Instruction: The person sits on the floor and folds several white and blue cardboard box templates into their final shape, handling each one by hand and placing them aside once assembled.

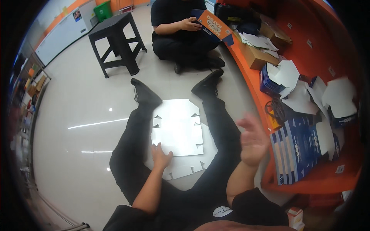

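1. The person sits on the pale floor (77, 134), with the legs (131, 146) stretched forward and apart, in dark trousers and black shoes (146, 94).
2. The upper white sheet (177, 127), a flat piece of board with notches along its sides, lies between the legs.
3. Just below it, nearer to the body, a part of the lower white sheet (185, 165) is visible; it also has notches in its edge.
4. The left hand (161, 157) rests at the near left corner of the upper white sheet. Its fingers are spread, and the thumb stands away from them.
5. The right hand (253, 140) is raised near the orange shelf (293, 188). It is blurred, so one cannot tell how its fingers are closed.
6. On the shelf, flat blue cartons (304, 148) lean side by side. Behind them are a dark cable (274, 109), boxes with white flaps (283, 75) and a brown box (257, 57).
7. Opposite, a co-worker (165, 42) in black sits on the floor and holds an orange and blue carton (214, 25).
8. A black stool (111, 23) stands to the left of the co-worker.
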